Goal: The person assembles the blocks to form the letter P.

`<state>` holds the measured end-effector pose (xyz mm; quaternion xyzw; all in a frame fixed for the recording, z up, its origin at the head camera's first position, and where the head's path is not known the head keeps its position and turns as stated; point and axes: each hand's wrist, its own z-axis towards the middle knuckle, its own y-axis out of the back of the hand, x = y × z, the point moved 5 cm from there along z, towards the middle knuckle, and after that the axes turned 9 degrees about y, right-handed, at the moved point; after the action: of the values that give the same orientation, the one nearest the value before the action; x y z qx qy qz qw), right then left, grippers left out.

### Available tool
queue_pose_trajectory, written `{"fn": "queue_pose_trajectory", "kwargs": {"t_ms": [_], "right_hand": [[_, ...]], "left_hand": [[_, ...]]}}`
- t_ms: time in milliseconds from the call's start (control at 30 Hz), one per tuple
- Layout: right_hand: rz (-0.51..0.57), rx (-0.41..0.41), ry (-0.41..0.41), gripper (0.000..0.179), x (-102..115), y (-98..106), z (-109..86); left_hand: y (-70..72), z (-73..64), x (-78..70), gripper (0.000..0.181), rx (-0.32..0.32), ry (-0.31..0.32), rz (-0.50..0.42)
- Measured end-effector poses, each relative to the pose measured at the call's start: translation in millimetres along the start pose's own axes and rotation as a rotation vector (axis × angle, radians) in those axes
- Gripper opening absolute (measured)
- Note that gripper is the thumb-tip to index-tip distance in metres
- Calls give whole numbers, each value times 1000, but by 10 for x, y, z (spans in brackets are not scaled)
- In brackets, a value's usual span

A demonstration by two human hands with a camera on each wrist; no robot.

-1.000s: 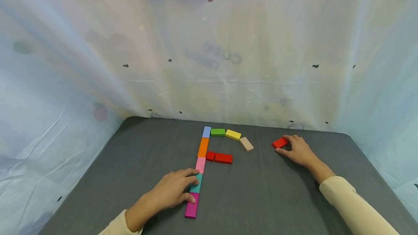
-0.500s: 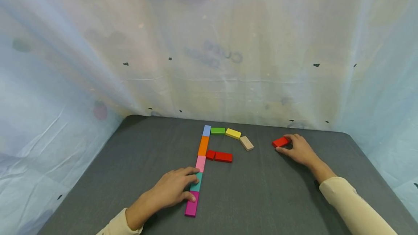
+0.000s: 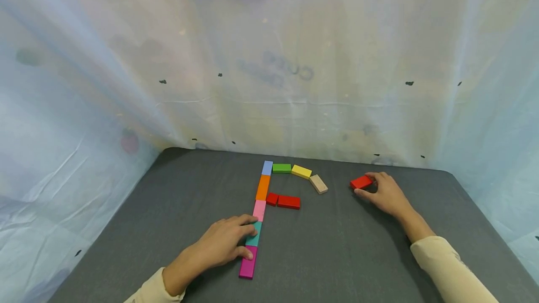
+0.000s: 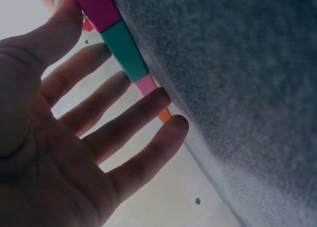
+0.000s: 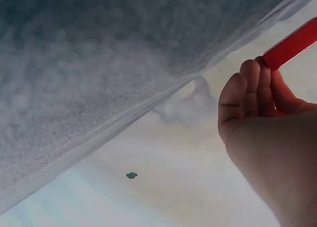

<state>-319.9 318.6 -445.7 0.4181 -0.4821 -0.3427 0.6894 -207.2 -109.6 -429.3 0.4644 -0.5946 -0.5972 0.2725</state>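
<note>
My left hand [image 3: 225,242] rests on a straight row of flat blocks in the head view, fingers loosely spread. Its thumb lies on the magenta block [image 3: 247,269]. Fingertips touch the teal block [image 3: 254,236] and reach the edge of the pink block [image 3: 259,209]. In the left wrist view, these fingers look relaxed and grip nothing. Over at the right, my right hand [image 3: 386,194] pinches a red block [image 3: 360,182] between thumb and fingers. The right wrist view shows this block [image 5: 292,46] at the fingertips; its far end is cut off by the frame.
Beyond the pink block, the row continues with an orange block [image 3: 263,187] and a light blue block [image 3: 267,168]. Green [image 3: 281,168], yellow [image 3: 301,171] and plain wooden [image 3: 318,184] blocks curve rightward. Two red pieces [image 3: 288,202] branch off midway. A hanging sheet [image 3: 320,60] borders the dark table [image 3: 337,256].
My right hand and its red block shift very slightly leftward. The left hand and the laid blocks stay in place; the head view tilts a little.
</note>
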Motion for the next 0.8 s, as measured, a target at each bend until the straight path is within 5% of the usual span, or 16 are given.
{"fn": "queue_pose_trajectory", "kwargs": {"t_ms": [800], "right_hand": [[29,-73,13,82,240,35,-39]], "left_hand": [[-22,9,6,47,9,11,-2]]}}
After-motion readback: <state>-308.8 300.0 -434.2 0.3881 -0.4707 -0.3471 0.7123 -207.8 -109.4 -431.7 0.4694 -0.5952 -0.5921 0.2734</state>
